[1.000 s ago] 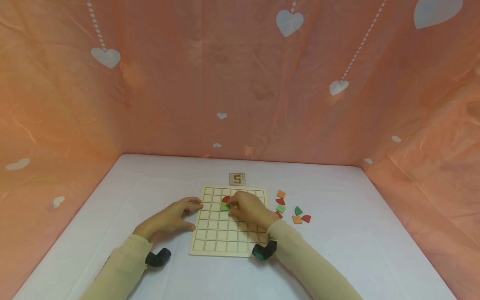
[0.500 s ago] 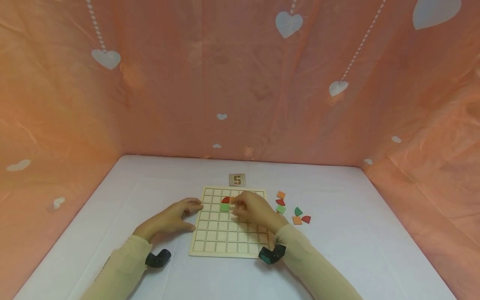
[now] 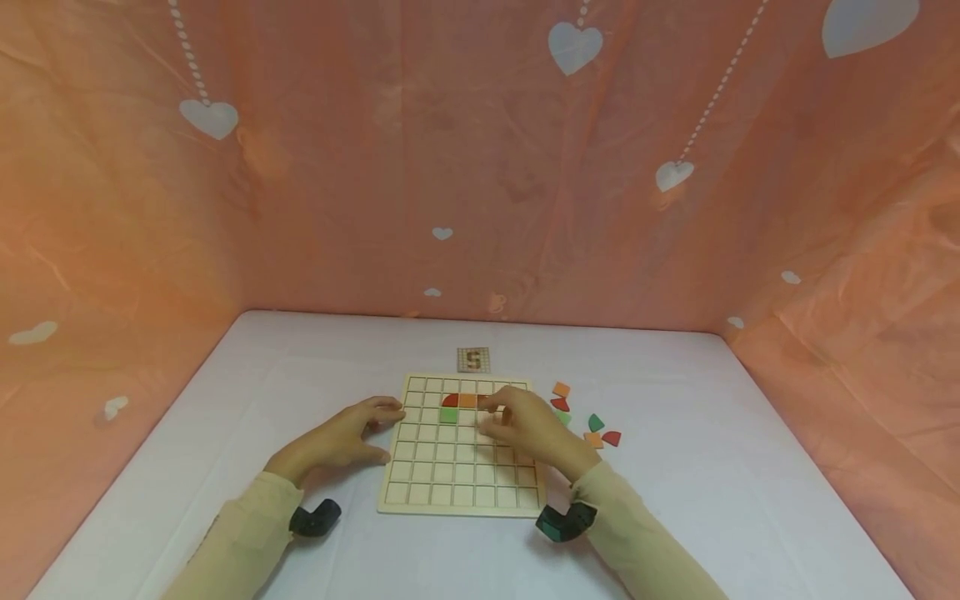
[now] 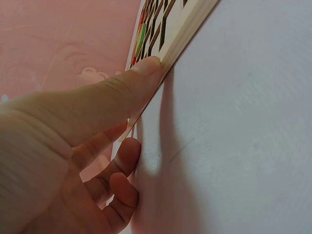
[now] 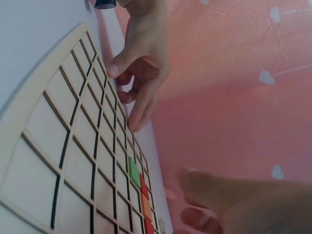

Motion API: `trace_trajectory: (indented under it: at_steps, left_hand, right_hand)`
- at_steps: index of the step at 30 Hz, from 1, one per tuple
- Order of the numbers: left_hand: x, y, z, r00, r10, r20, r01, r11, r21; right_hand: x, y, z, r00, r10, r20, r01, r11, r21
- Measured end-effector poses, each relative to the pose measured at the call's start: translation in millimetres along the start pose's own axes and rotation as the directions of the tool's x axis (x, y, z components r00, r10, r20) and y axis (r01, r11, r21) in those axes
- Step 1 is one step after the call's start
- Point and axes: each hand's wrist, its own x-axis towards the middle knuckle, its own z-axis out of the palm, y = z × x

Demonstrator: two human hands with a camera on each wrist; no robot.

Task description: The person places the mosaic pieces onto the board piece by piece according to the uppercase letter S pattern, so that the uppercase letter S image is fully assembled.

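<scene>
A wooden grid board lies on the white table. In its upper rows sit a light green square tile, a red rounded tile and an orange square tile. Right of the orange one is another red tile, mostly covered in the head view by the right index finger. My right hand is over the board, index fingertip right at that red tile, thumb spread apart from it. At the board's left edge rests my left hand; its thumb touches the rim, fingers loosely bent.
Loose tiles lie right of the board: an orange square, a red one, a dark green one, another orange square and more. Behind the board is a small pattern card. An orange curtain surrounds the table.
My right hand has shifted rightward along the board, from the green tile past the orange one, uncovering both and part of the second red tile. My left hand has stayed put.
</scene>
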Motion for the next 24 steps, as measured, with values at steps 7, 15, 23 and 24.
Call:
trace_trajectory:
  at_steps: [7,15,23,24]
  left_hand:
    - [-0.6,1.3,-0.8,1.000,-0.015,0.002,0.015,1.000,-0.016]
    - [-1.9,3.7,-0.3,1.000,-0.026,-0.003,0.026,0.999,-0.021]
    - [-1.4,3.1,-1.0,1.000,-0.019,0.003,0.019,1.000,-0.019]
    - [-1.5,2.7,-1.1,1.000,-0.020,0.003,0.020,1.000,-0.020]
  right_hand:
    - [-13.7,5.9,-9.1,1.000,0.008,-0.022,-0.007,0.998,0.067]
    - [-18.3,14.0,-26.1,0.997,0.007,-0.076,-0.003,0.998,0.061]
    - [-23.0,27.5,-48.5,0.987,0.075,-0.144,-0.066,0.995,0.070]
    - [-23.9,29.4,-50.8,0.985,0.090,-0.147,-0.081,0.994,0.068]
